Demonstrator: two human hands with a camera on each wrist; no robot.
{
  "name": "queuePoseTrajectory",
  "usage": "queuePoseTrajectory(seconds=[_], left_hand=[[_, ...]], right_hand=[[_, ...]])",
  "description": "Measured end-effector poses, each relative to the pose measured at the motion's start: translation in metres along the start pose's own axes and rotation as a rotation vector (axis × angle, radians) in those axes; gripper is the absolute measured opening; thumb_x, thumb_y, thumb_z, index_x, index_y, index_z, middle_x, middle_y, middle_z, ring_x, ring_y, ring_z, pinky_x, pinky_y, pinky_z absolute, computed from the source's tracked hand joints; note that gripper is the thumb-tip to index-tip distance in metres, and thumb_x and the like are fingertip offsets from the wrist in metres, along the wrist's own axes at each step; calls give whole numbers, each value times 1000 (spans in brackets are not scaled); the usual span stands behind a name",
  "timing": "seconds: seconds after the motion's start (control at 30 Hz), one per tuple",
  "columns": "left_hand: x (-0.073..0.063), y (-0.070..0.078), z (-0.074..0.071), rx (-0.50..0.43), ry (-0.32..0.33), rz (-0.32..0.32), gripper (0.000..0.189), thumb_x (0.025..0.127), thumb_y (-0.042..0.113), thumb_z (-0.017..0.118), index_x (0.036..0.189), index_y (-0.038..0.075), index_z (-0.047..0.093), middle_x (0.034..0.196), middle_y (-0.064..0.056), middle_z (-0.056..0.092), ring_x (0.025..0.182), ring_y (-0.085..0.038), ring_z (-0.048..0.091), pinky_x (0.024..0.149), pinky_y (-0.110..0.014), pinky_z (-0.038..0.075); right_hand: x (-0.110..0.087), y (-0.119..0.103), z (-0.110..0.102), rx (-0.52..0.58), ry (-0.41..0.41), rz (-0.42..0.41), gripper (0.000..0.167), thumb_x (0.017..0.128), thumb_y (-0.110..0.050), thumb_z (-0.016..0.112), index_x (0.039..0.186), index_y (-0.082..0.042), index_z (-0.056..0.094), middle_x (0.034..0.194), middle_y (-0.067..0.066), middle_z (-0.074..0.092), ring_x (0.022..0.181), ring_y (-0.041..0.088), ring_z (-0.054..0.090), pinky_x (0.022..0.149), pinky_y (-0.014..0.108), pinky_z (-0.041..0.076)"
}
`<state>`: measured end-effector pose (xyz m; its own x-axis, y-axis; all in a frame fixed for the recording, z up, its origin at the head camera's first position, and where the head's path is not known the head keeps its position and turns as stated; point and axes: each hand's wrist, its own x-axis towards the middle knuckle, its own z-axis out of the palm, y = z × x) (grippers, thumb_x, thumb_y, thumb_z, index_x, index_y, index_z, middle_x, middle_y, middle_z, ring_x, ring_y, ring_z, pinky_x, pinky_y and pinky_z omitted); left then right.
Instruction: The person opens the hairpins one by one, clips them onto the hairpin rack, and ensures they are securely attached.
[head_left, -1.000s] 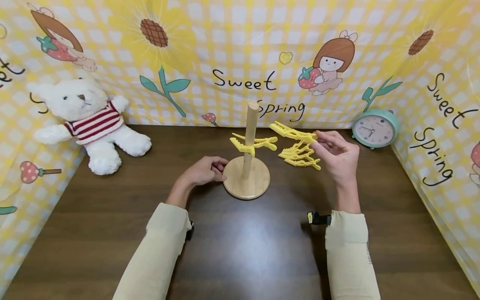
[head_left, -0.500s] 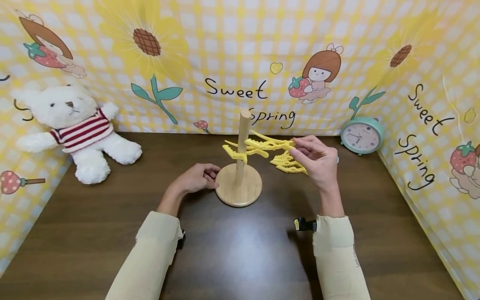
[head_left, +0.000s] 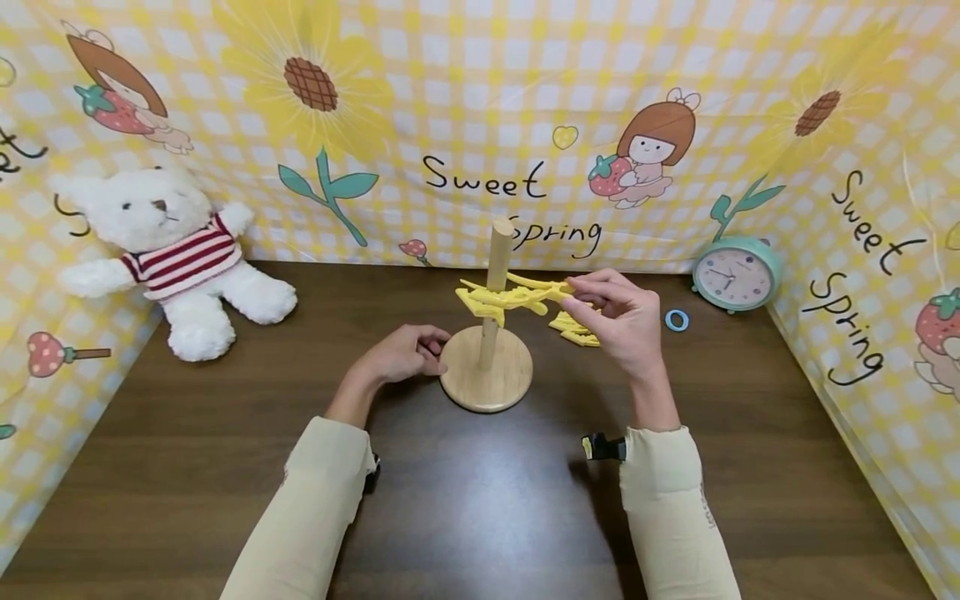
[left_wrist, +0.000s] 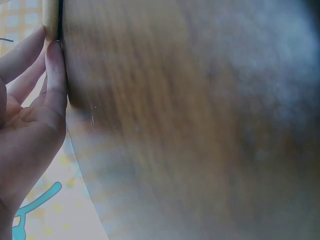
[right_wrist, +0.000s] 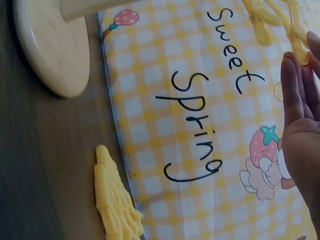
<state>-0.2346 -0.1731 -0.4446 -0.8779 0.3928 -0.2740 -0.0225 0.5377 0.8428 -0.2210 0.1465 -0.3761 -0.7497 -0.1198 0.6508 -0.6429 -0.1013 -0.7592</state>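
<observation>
A wooden post stands upright on a round wooden base [head_left: 487,387] in the middle of the table. My left hand [head_left: 396,354] pinches the base's left edge between thumb and fingers, also seen in the left wrist view. One yellow hair clip [head_left: 474,305] sits across the post. My right hand [head_left: 618,321] pinches the tail of another yellow hair clip [head_left: 557,290] from the right; its prongs are spread at the post, overlapping the first clip. Whether it touches the post cannot be told. More yellow hair clips [head_left: 576,327] lie behind the right hand, partly hidden.
A blue ring [head_left: 677,320] lies right of my right hand. At the back right stands a green alarm clock [head_left: 737,273]. A white teddy bear [head_left: 183,250] leans at the back left. Yellow checked cloth [head_left: 480,100] walls the table's back and sides.
My right hand has moved left, bringing its hair clip from above the pile to the post, and the clip's prongs have spread. The blue ring has come into sight. My left hand stays at the base.
</observation>
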Motion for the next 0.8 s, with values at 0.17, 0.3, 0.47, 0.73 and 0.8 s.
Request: queuePoseTrajectory(seconds=[0.17,0.3,0.47,0.73,0.8], left_hand=[[3,0,2,-6,-1,11,52,89,0,72,138,-7,55,106,-15,54,84,-17,49,74,-27,43],[0,-2,0,-10,0,5,53,89,1,73,138,-7,54,106,-15,54,85,-18,51,74,-28,44],[-6,-7,-4,-1,-8,-24,55,88,2,74,138,-8,52,106,-16,54,85,-20,50,73,-29,44],[-1,-2,-2,-2,-3,-4,53,88,2,73,137,-7,55,107,-15,56,86,-19,51,76,-28,45],[-1,0,-2,7,-3,-2,53,88,2,73,137,-7,54,107,-15,57,87,-19,52,76,-28,45]], right_hand=[[1,3,7,-36,-16,4,22,80,16,77,101,13,74,97,20,69,83,21,69,66,28,58],[0,6,14,-25,-15,19,22,80,15,78,101,13,75,98,22,68,80,21,68,64,27,58],[-4,8,23,-18,-29,29,21,79,17,77,100,14,74,97,26,67,85,22,68,65,26,57],[-1,6,21,-43,-12,-16,22,75,22,76,97,15,74,96,27,68,90,22,67,67,23,56],[0,6,22,-46,-15,-23,22,75,23,76,96,16,74,96,26,68,91,22,67,67,23,55]])
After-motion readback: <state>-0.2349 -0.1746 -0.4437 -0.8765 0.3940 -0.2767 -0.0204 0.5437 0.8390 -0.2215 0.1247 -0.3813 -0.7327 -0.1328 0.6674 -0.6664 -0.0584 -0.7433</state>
